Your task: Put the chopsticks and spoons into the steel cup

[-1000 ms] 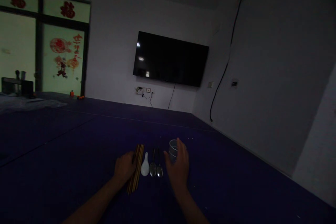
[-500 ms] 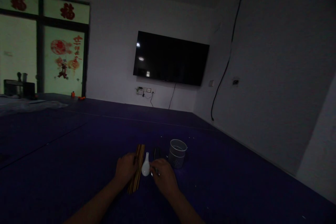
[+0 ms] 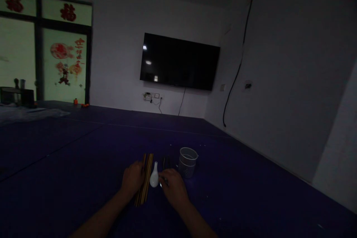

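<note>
My left hand is closed at the left side of a bundle of wooden chopsticks, its fingertips gripping the outer sticks. The chopsticks lie side by side on the purple surface. Just to their right is a white soup spoon, bowl toward me and handle pointing away. My right hand is closed in a pinch right of that spoon, on a shiny metal utensil mostly hidden under the fingers. Beyond the right hand stands a grey perforated utensil holder, upright.
A small dark object lies between the white spoon and the holder. The purple surface stretches back to the wall, with clear plastic sheeting at far left. A television hangs on the wall; orange items sit near the glass door.
The chopsticks have spread slightly, with a gap now showing between the left sticks and the rest. The view has shifted a little. Both hands stay nearly in place.
</note>
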Demonstrator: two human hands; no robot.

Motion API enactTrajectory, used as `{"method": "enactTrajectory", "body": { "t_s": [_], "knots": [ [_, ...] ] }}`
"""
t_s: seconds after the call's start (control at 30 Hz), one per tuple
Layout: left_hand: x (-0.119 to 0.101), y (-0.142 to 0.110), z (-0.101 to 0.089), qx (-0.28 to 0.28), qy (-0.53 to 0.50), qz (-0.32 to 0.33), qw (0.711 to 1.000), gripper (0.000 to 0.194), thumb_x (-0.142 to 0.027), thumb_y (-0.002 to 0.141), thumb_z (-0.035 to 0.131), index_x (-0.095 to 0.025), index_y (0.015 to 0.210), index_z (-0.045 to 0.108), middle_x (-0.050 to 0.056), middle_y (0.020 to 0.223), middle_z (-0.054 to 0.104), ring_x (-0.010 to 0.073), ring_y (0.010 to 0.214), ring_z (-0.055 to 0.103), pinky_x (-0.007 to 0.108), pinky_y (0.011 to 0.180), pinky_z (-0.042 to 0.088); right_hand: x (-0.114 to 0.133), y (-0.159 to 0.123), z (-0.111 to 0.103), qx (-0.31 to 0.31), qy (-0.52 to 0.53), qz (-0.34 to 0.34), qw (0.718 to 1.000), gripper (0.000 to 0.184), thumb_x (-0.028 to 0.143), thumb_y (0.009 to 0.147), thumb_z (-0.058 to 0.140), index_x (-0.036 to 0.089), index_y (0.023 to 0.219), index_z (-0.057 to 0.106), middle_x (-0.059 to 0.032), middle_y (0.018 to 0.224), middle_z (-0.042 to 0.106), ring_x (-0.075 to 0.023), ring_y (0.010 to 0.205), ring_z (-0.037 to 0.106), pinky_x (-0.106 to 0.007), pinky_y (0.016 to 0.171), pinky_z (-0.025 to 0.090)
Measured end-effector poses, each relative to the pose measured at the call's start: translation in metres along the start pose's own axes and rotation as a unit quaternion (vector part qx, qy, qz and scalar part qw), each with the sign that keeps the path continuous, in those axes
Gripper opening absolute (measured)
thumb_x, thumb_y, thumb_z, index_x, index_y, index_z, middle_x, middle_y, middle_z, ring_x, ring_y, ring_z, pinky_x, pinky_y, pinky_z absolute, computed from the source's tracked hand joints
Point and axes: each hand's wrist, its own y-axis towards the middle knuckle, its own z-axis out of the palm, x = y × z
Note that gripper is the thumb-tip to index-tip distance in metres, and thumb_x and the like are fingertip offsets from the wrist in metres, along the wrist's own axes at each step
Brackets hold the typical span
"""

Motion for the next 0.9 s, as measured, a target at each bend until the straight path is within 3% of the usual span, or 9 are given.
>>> {"method": "enactTrajectory", "body": {
  "t_s": [0.23, 0.9],
  "knots": [
    [0.000, -0.002, -0.003, -0.012, 0.022, 0.003, 1.000, 0.026, -0.021, 0.089, 0.036, -0.019, 0.099, 0.060, 0.007, 0.101, 0.064, 0.0193, 0.094, 0.061, 0.029, 0.076, 0.043, -0.004, 0.001, 0.004, -0.020, -0.015, -0.008, 1.000, 0.020, 0.014, 0.081, 0.054, 0.023, 0.089, 0.070, -0.0040, 0.093, 0.069, -0.0187, 0.092, 0.060, -0.030, 0.083, 0.041],
    [-0.004, -0.005, -0.014, -0.011, 0.056, -0.004, 0.998, 0.025, -0.016, 0.085, 0.037, -0.016, 0.092, 0.061, 0.010, 0.102, 0.065, 0.0222, 0.096, 0.060, 0.033, 0.079, 0.041, -0.002, 0.000, 0.003, 0.007, -0.011, 0.010, 1.000, 0.022, 0.015, 0.082, 0.050, 0.024, 0.087, 0.070, -0.0039, 0.093, 0.069, -0.0188, 0.093, 0.059, -0.030, 0.084, 0.040]
  ]
}}
